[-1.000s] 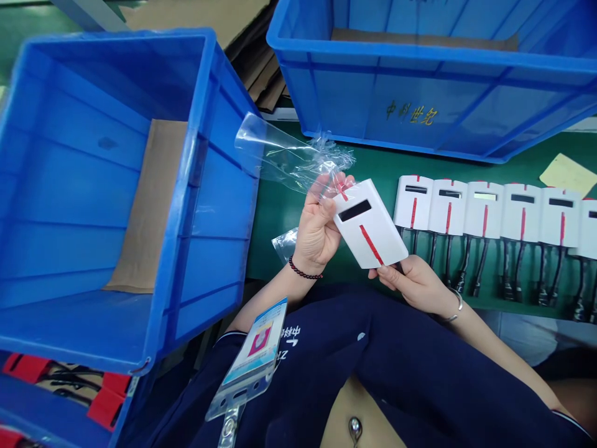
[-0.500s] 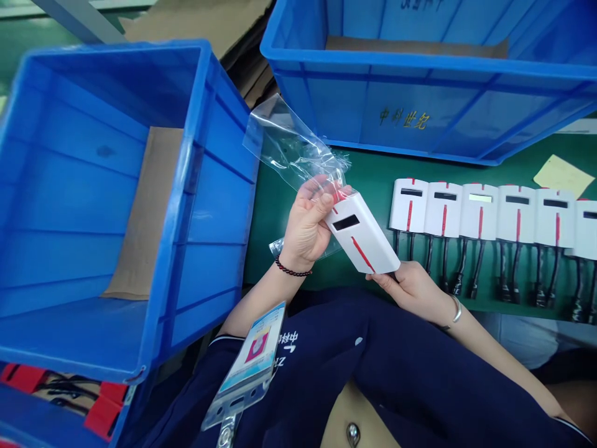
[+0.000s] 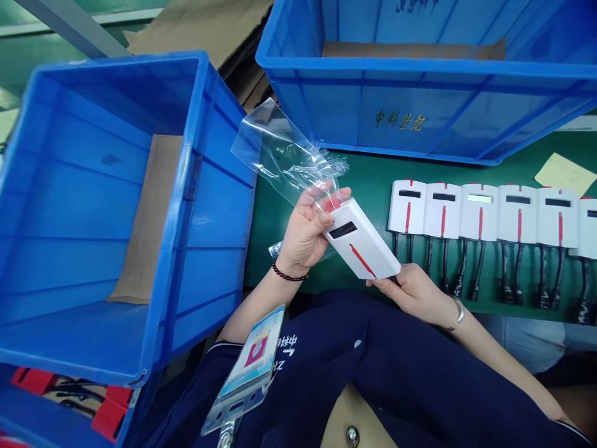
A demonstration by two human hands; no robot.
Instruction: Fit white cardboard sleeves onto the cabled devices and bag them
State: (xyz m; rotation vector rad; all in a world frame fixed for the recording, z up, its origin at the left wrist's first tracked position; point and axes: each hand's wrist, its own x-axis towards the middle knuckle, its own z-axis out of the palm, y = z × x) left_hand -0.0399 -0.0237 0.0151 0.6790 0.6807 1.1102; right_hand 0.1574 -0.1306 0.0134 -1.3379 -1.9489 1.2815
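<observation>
A white box-shaped device (image 3: 361, 244) with a black window and a red stripe is held tilted above the green table (image 3: 373, 177). My right hand (image 3: 413, 291) grips its lower end. My left hand (image 3: 305, 231) holds the mouth of a clear plastic bag (image 3: 282, 158) against the device's upper end, fingers curled round both. The bag stretches up and to the left, over the corner of the left bin.
A row of several identical white devices (image 3: 485, 211) with black cables lies on the table to the right. A large blue bin (image 3: 107, 205) lined with cardboard stands on the left, another blue bin (image 3: 420, 81) behind. A yellow note (image 3: 566, 174) lies far right.
The device has tilted a little flatter and its upper end has slid slightly further into the bag's mouth. The bag has swung a little to the left.
</observation>
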